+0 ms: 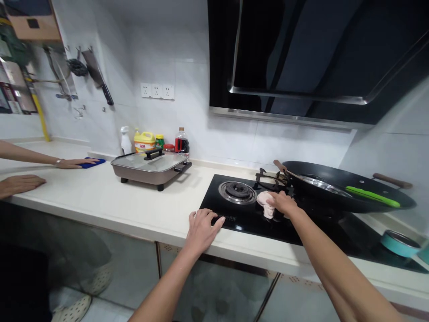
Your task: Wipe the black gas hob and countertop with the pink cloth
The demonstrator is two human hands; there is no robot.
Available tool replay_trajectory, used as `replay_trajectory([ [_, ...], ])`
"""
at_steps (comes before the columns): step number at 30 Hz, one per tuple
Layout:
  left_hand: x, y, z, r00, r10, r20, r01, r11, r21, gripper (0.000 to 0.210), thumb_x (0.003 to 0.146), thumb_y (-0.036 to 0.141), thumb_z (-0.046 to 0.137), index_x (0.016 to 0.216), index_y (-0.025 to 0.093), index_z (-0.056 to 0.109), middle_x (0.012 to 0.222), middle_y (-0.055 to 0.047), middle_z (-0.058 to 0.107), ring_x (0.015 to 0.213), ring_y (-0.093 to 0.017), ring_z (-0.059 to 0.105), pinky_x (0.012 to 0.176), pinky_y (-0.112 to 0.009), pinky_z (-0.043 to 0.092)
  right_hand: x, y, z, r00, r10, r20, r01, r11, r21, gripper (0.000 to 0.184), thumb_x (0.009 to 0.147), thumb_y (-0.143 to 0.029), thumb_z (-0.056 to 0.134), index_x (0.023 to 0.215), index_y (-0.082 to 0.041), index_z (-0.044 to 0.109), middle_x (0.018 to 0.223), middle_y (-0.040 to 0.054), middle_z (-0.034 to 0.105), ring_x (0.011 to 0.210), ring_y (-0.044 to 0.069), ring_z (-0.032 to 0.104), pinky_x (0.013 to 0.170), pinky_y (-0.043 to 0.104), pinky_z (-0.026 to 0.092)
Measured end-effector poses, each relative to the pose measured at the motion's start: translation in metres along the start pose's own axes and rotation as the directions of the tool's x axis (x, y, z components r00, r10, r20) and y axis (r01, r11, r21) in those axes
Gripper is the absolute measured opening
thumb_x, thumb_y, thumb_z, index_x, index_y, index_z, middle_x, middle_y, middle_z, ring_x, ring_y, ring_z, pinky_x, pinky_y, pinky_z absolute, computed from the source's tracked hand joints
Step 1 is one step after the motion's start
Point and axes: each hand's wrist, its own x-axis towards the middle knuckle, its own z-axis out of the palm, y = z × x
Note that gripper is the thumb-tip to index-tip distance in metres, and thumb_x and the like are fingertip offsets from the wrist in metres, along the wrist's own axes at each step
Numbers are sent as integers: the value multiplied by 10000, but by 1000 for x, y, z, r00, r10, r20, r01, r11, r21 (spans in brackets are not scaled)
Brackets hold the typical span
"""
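My right hand [282,203] is closed on a crumpled pale pink cloth [265,204], which touches the black glass gas hob [244,223] just right of the left burner [237,192]. Flat on the hob's front left corner and the white counter [157,210] lies my left hand [203,226], fingers spread and holding nothing. A black pan support [268,179] sits behind the cloth. Part of the cloth is hidden under my right fingers.
A large wok [335,201] with a green-handled utensil [372,196] covers the hob's right side. A turquoise tin [400,243] stands at the right. Leftward are a lidded electric pan [140,172], bottles, and another person's hand [72,163] on a blue cloth [92,163]. The range hood [284,100] hangs above.
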Motion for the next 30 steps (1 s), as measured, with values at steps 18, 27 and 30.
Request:
replay_trajectory([
  [18,-3,2,0,999,42,-24,-41,998,37,329,1019,498,550,1077,240,745,1164,-69,731,1214,-257,622,1137,-549,311,-18,69,-10,979,-168,117,175,984,-45,920,678,-367,823,1515,-251,459,1295,116,623,1068,270,663,854,306,505],
  [27,-1,9,-1,996,23,-81,-16,997,79,378,988,514,572,1180,223,718,1303,-135,648,1341,-317,533,1133,-568,380,15,26,-13,983,-103,152,128,978,-167,827,834,-461,716,1575,-262,407,1337,181,629,1118,349,672,895,402,492],
  [30,-3,8,0,990,5,-143,5,998,69,397,983,499,578,1244,221,689,1377,-154,584,1382,-329,486,1154,-577,384,17,-6,-18,954,-203,223,236,962,-136,776,835,-561,715,1528,-302,481,1336,99,663,1142,300,669,923,345,493],
])
